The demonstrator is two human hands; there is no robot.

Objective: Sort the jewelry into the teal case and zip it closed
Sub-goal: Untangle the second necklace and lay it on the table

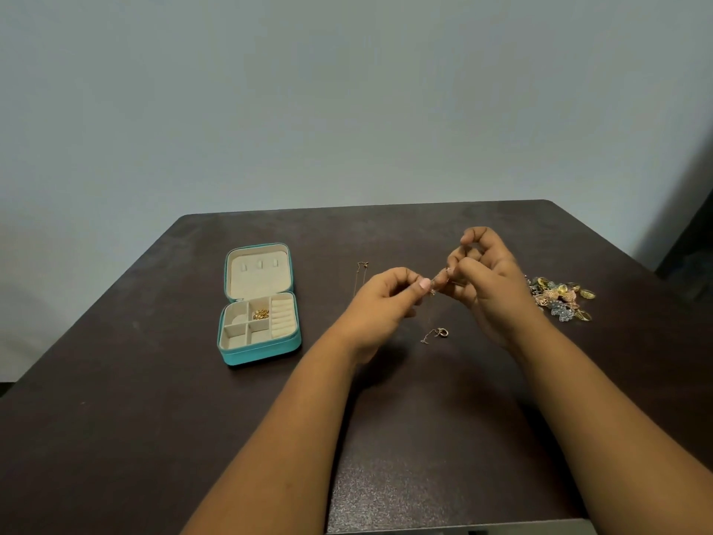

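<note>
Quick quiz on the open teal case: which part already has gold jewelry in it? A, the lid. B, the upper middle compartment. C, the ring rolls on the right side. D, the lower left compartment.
B: a small heap of gold pieces lies in the upper middle compartment of the teal case, while the ring rolls, the other compartments and the lid show only cream lining.

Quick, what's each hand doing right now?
Left hand: pinching a thin chain.
Right hand: fingers curled, pinching the same thin chain.
</note>
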